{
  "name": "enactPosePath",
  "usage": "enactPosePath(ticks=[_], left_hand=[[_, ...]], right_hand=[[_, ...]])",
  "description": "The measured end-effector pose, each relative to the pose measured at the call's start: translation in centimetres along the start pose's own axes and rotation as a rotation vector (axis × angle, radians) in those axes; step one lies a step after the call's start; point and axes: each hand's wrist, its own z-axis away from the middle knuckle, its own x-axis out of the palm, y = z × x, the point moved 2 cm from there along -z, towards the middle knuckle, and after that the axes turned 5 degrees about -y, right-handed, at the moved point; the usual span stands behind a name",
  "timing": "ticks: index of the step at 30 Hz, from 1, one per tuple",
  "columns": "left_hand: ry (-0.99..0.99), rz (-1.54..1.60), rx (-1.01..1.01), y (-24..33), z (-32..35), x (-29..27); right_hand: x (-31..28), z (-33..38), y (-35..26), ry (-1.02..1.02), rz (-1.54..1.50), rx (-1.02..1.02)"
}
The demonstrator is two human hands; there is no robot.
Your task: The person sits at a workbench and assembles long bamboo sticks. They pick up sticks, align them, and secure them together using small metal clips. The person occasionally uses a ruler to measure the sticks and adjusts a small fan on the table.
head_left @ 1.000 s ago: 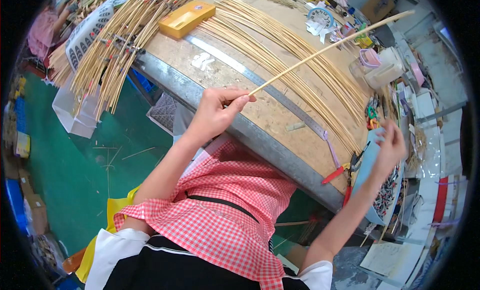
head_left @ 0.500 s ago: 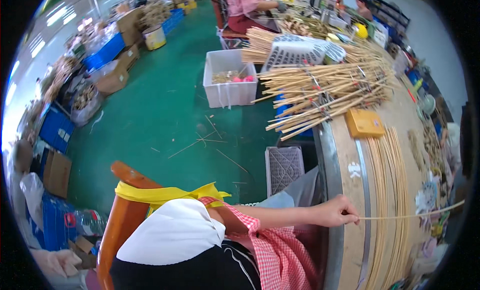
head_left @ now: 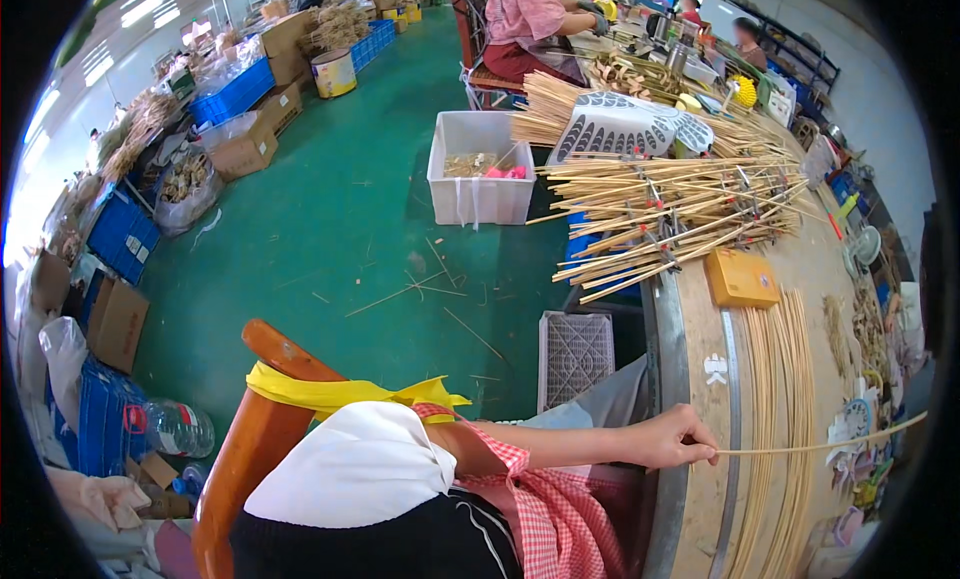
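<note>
The left hand pinched one end of a thin stick between thumb and fingertips, back of the hand uppermost. Seen from that hand, the stick pointed to three o'clock, rising slightly at its far part, and crossed above a metal ruler and a row of long laid sticks; whether it touched them could not be told. A yellow box sat at one o'clock, at the head of the row.

The right hand lay outside the view, so its state could not be told. The stick's near tip was covered by the fingers, and its far end ran into the dark rim. Small goods beyond the row, toward three o'clock, were too crowded to make out.

The forearm crossed the table's metal edge, which ran from twelve to six; a narrow strip of tabletop separated edge and ruler. Clipped stick bundles crowded twelve o'clock and overhung that edge. Green floor, littered with loose stalks, spread from nine to eleven.
</note>
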Motion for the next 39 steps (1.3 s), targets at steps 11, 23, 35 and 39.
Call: enactPosePath(ticks=[11, 23, 35, 39], left_hand=[[-0.044, -0.04, 0.007, -0.2, 0.0, 1.3], [-0.142, 0.013, -0.162, 0.5, 1.1, 4.1], [-0.164, -0.092, -0.058, 0.6, 1.3, 4.9], [-0.168, -0.076, -0.073, 0.3, 1.4, 5.0]], right_hand=[[1.2, 5.0, 0.6, 0.017, -0.3, 0.328], [16.0, 6.8, -14.9, -0.198, -1.127, 0.27], [17.6, 6.9, -15.4, -0.172, -1.18, 0.199], [17.7, 7.0, -15.7, -0.163, -1.169, 0.225]])
